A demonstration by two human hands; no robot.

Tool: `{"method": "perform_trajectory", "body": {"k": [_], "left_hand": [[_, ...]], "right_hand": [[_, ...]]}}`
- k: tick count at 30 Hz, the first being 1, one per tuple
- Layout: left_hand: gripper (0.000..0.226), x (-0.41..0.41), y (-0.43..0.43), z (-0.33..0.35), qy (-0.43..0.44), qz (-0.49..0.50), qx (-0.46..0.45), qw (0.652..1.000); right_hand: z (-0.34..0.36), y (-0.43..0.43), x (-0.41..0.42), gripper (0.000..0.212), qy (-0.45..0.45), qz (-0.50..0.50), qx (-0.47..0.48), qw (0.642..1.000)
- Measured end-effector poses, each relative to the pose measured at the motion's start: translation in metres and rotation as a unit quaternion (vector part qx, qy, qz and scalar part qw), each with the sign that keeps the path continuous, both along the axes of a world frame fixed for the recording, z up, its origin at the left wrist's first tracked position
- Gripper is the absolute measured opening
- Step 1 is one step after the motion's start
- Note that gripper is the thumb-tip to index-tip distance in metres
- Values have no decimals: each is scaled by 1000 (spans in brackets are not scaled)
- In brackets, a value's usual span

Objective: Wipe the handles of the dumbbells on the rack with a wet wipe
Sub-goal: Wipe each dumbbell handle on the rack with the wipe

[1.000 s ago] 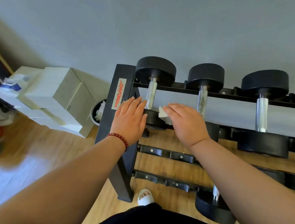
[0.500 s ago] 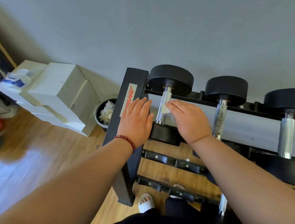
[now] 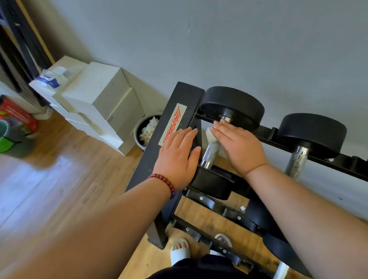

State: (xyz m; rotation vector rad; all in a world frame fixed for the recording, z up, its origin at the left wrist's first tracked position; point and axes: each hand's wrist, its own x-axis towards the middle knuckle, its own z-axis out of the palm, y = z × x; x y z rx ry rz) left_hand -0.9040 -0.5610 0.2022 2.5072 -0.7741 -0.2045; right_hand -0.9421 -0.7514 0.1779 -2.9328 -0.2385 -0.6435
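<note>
Wall-side rack; handle points wallward; right hand on wet wipe

I'm on the single head cam, worn above the rack and pitched forward-down at its left end, close in, rolled so it slopes down to the right, with left hand and right hand mid-frame, wall up top, floor lower left.
</note>
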Motion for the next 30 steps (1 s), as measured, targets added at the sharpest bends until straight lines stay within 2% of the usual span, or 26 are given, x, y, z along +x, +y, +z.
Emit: {"method": "perform_trajectory", "body": {"k": [3, 7, 11, 15, 19, 25, 27, 30], "left_hand": [[49, 0, -1, -3, 14, 11, -3, 1000], [47, 0, -2, -5, 22, 16, -20, 999], [46, 2, -2, -7, 60, 23, -32, 997], [45, 3, -2, -9, 79, 26, -41, 996], [45, 3, -3, -10, 85, 28, -43, 995], [45, 4, -3, -10, 87, 20, -40, 995], [45, 4, -3, -10, 84, 19, -40, 996], [45, 4, -2, -10, 82, 23, -40, 996]], "right_hand": [[-12, -5, 1, 58, 13, 35, 18, 999], [-19, -9, 0, 38, 30, 60, 11, 998], [-14, -15, 6, 43, 40, 87, -4, 995], [-22, -10, 6, 33, 15, 97, 25, 995], [-24, -16, 5, 55, 25, 159, 6, 987], [-25, -10, 16, 44, 13, 41, 58, 997], [-29, 0, 8, 45, 13, 53, 67, 996], [-25, -5, 4, 35, 24, 117, 46, 992]]}}
